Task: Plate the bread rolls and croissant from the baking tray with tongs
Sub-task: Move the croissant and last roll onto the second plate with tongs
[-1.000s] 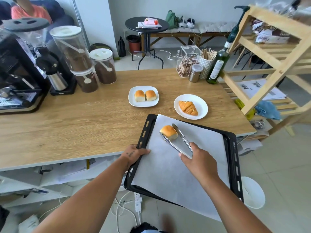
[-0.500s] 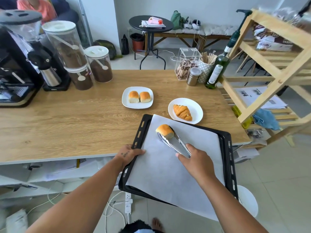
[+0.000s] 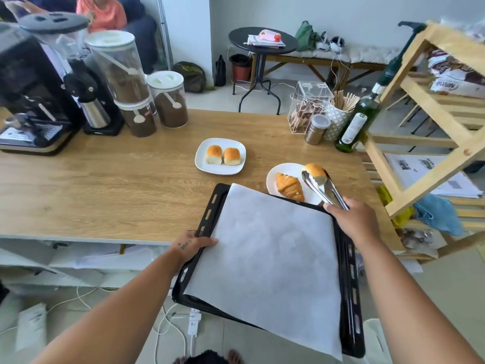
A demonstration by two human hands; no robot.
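Observation:
My right hand point(image 3: 353, 219) grips metal tongs point(image 3: 324, 189) that pinch a bread roll point(image 3: 313, 172) over the far right part of a round white plate point(image 3: 271, 179). A croissant point(image 3: 288, 186) lies on that plate, left of the roll. My left hand point(image 3: 191, 244) holds the left rim of the black baking tray point(image 3: 207, 214), which juts off the table edge. White baking paper point(image 3: 270, 258) covers the tray with nothing on it. Two bread rolls point(image 3: 223, 155) sit side by side on a square white plate point(image 3: 203, 166).
On the wooden table point(image 3: 105, 185), a coffee machine point(image 3: 29, 95) and coffee jars point(image 3: 168, 101) stand at the back left. A green bottle point(image 3: 357, 122), a metal shaker point(image 3: 316, 128) and a stick holder stand at the back right. A wooden shelf point(image 3: 433, 114) rises close on the right.
My right hand lifted the roll off the baking paper with the tongs and carried it right and away, over the croissant's plate. The tray now holds only paper.

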